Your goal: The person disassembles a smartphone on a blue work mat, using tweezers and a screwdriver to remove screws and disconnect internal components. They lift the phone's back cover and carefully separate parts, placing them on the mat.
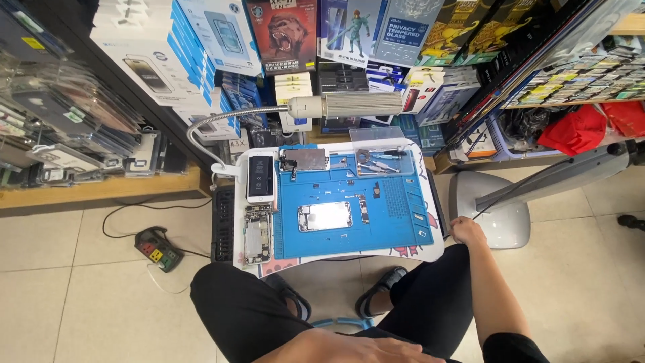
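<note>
The small white table [430, 252] carries everything, and the right hand [465, 232] rests at its right edge, fingers curled beside a thin dark cable [537, 181] that runs up toward the grey stand [497, 215]. Whether that hand pinches the cable or only touches the table rim, I cannot tell. If it tugs or leans there, the light table could tip or shift, and that is the largest risk, since the loose parts on it would slide.

The blue mat [396, 215] holds 1 opened phone body [324, 216] near its middle, just left of a narrow circuit board [363, 210], with tiny dark bits scattered above them. A knock could send those bits off the mat. 2 more phones lie off the mat at the left: 1 with its battery showing [261, 176], and 1 stripped frame [257, 233] close to the table's near corner, where a knee could catch it.

The left hand [349, 348] lies flat and relaxed on the lap, holding nothing.

The lamp head [346, 105] hides part of the shelf behind it. The clear tray [383, 161] shows tools too small to name. The right fingertips are too small to read, and the feet are partly hidden under the table
</note>
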